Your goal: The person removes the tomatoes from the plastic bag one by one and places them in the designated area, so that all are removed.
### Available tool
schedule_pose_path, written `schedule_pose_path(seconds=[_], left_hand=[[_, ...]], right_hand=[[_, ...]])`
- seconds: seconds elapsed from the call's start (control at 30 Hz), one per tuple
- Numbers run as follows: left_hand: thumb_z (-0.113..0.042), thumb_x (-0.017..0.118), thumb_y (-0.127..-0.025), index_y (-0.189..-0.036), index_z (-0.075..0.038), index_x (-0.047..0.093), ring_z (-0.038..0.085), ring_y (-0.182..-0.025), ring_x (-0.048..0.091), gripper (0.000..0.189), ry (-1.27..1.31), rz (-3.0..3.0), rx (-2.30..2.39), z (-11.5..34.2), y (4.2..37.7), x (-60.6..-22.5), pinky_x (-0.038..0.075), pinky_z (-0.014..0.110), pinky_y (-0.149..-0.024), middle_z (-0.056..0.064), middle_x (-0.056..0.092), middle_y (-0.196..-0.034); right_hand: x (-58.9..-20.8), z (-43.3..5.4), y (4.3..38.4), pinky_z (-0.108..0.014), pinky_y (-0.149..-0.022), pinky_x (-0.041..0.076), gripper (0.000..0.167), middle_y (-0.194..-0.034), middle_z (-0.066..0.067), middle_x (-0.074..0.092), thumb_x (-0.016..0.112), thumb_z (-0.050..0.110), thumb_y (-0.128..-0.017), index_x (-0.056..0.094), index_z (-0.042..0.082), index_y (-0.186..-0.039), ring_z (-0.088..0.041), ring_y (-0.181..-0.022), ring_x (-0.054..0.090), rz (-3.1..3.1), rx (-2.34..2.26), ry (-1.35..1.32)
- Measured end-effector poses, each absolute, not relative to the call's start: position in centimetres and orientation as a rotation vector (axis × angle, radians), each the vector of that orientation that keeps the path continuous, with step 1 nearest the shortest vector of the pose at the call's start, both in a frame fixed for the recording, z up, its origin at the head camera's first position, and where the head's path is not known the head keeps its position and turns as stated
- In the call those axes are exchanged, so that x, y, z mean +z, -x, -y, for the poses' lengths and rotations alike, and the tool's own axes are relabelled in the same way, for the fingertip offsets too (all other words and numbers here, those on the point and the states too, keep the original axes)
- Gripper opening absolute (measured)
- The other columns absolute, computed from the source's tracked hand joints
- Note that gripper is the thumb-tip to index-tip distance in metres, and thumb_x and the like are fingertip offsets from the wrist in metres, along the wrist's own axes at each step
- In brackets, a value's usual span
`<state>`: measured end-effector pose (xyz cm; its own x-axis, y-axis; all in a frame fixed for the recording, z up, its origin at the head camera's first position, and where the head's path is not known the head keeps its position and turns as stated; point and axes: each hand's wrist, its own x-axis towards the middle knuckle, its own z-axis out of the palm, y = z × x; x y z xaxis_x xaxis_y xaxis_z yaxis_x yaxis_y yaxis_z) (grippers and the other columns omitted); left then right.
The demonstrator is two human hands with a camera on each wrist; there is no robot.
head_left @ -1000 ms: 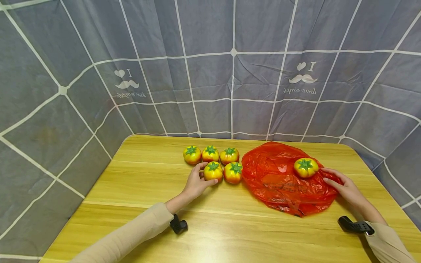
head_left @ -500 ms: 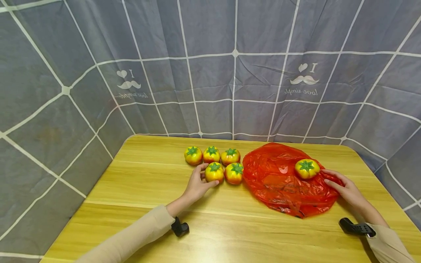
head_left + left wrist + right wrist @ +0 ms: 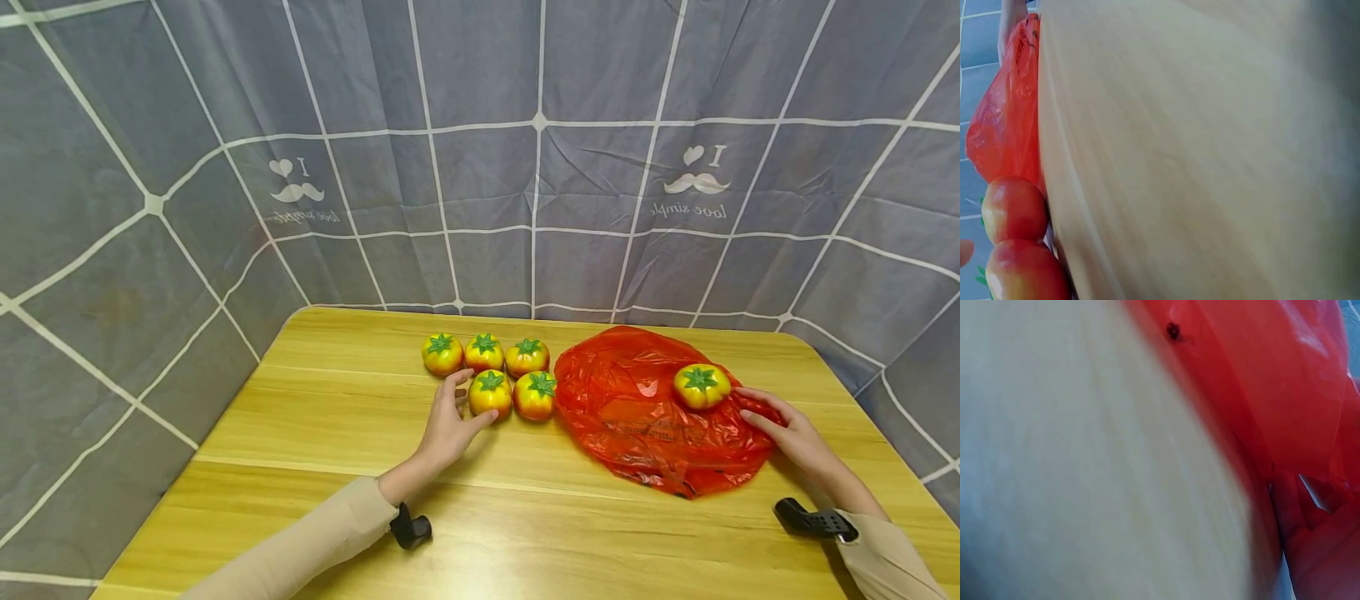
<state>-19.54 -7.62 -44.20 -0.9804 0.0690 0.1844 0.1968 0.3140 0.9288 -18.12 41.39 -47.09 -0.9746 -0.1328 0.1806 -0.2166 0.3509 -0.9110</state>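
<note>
On the wooden table [image 3: 480, 508] two rows of shiny yellow-and-red tomatoes with green star-shaped tops sit close together. My left hand [image 3: 444, 429] curves loosely around the front-left tomato [image 3: 490, 394], its thumb tip overlapping the lower edge. In the left wrist view a fingertip [image 3: 965, 252] stands apart from the two red-sided tomatoes. A single tomato [image 3: 701, 387] lies on the crumpled red plastic bag [image 3: 637, 417]. My right hand [image 3: 798, 437] lies over the bag's right edge, fingers extended toward that tomato. The right wrist view shows this hand [image 3: 1325, 556] against the red film.
Behind the left hand's tomato stands the back row, including its middle tomato [image 3: 484, 353]. The front-right tomato [image 3: 534, 396] sits right at the bag's left edge. A grey curtain [image 3: 480, 183] with white lines hangs behind the table. Black straps [image 3: 411, 529] show at both wrists.
The left hand has drawn slightly left from the front-left tomato, its fingers a little wider. The right hand, the bag and the tomatoes keep their places; the view has shifted slightly.
</note>
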Motion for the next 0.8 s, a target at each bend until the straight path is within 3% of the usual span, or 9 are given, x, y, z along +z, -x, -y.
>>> schedule_pose_path(seconds=[0.8], left_hand=[[-0.008, 0.073, -0.081, -0.131, -0.003, 0.043, 0.035, -0.119, 0.050, 0.058, 0.326, 2.284, -1.818, 4.3, 18.5, -41.8, 0.043, 0.048, -0.095, 0.018, 0.045, -0.135]], right_hand=[[-47.4, -41.5, 18.3, -0.014, -0.069, 0.052, 0.041, -0.112, 0.027, 0.062, 0.048, -0.001, -0.097, 0.058, 0.021, -0.130, 0.006, -0.089, 0.062, 2.423, 1.906, -0.372]])
